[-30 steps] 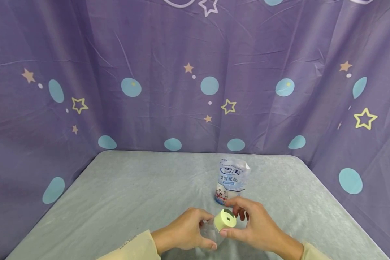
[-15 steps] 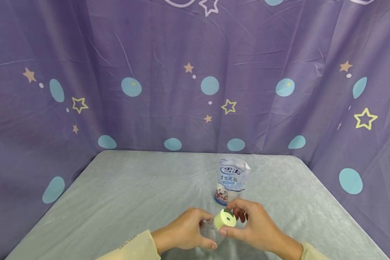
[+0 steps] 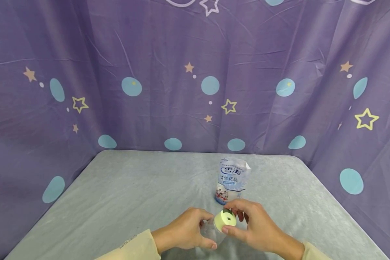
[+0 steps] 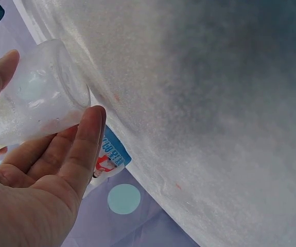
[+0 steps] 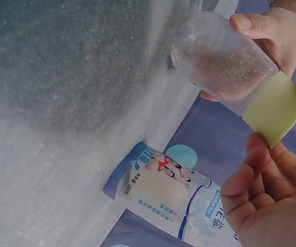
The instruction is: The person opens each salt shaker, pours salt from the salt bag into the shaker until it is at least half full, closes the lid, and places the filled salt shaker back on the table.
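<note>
A clear seasoning bottle (image 5: 222,59) with a pale yellow-green cap (image 3: 222,221) leans to the right near the front of the table. My left hand (image 3: 188,230) grips its transparent body, thumb on one side and fingers on the other, as the left wrist view shows. On the cap, my right hand (image 3: 256,225) pinches with thumb and forefinger, its other fingers curled below. A small dark opening and a dark green patch show on the cap's top. White grains cling inside the bottle (image 4: 39,92).
Just behind the hands stands a blue and white salt pouch (image 3: 232,177), its top corner cut or torn. A pale grey cloth covers the table (image 3: 143,187). Purple curtains (image 3: 169,72) with stars and dots enclose the back and sides.
My right thumb and forefinger have shifted slightly round the cap, and its top mark has turned a little. My left hand and the bottle stay in place.
</note>
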`<act>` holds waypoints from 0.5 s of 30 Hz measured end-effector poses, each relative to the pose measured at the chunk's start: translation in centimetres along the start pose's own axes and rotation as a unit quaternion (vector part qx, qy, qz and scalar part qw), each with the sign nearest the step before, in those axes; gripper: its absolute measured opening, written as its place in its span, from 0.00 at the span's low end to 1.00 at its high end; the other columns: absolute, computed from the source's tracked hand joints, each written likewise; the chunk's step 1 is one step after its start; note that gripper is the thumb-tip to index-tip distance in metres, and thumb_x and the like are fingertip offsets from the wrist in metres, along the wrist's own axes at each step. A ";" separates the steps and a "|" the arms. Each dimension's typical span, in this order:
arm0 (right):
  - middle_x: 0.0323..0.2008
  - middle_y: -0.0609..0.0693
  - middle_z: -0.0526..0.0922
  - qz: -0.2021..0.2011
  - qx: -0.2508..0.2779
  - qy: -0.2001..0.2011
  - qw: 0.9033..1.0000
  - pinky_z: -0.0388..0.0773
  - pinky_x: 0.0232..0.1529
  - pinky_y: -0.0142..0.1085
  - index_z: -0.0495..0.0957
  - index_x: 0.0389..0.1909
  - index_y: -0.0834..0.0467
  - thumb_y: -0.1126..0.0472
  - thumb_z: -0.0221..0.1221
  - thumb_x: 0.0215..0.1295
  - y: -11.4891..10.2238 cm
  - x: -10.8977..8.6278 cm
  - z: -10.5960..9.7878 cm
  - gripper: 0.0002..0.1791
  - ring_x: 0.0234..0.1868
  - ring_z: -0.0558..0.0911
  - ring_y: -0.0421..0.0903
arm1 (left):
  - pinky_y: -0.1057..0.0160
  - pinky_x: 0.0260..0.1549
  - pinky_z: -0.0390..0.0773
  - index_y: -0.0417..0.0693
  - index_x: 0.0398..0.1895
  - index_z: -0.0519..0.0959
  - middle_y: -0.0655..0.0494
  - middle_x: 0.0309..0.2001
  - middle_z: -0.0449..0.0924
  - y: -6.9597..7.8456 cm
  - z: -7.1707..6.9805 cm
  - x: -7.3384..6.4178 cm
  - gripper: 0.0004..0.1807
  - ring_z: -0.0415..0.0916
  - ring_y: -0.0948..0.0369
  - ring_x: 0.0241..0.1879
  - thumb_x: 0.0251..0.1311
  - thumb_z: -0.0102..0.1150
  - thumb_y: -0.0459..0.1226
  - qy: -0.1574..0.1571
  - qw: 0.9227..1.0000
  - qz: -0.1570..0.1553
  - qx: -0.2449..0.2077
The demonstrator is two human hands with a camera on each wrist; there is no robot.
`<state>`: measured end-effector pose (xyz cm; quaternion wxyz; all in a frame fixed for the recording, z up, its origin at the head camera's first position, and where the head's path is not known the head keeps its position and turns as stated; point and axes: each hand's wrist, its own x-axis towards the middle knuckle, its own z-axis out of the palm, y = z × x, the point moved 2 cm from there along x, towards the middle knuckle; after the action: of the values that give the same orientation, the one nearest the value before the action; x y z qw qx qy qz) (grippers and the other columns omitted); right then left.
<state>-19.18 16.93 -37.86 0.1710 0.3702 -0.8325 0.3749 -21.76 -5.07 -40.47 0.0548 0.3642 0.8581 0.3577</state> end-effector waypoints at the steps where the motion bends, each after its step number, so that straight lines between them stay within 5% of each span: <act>1: 0.35 0.35 0.79 -0.004 0.000 -0.002 1.000 0.74 0.25 0.31 0.81 0.50 0.48 0.52 0.76 0.58 0.0 0.0 0.0 0.21 0.30 0.74 0.34 | 0.73 0.25 0.73 0.60 0.44 0.88 0.73 0.31 0.82 0.0 0.0 0.0 0.22 0.72 0.73 0.26 0.42 0.84 0.43 0.000 1.000 0.000 0.000; 15: 0.46 0.39 0.81 -0.072 0.010 -0.036 0.997 0.74 0.30 0.28 0.77 0.62 0.48 0.67 0.76 0.50 0.2 0.0 -0.4 0.36 0.36 0.73 0.35 | 0.73 0.28 0.74 0.60 0.47 0.89 0.73 0.34 0.83 -0.1 0.1 0.1 0.25 0.72 0.74 0.27 0.41 0.85 0.43 0.000 1.000 -0.001 -0.007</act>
<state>-19.27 17.33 -37.69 0.1636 0.4442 -0.8054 0.3568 -21.88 -5.03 -40.61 0.0572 0.3629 0.8559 0.3638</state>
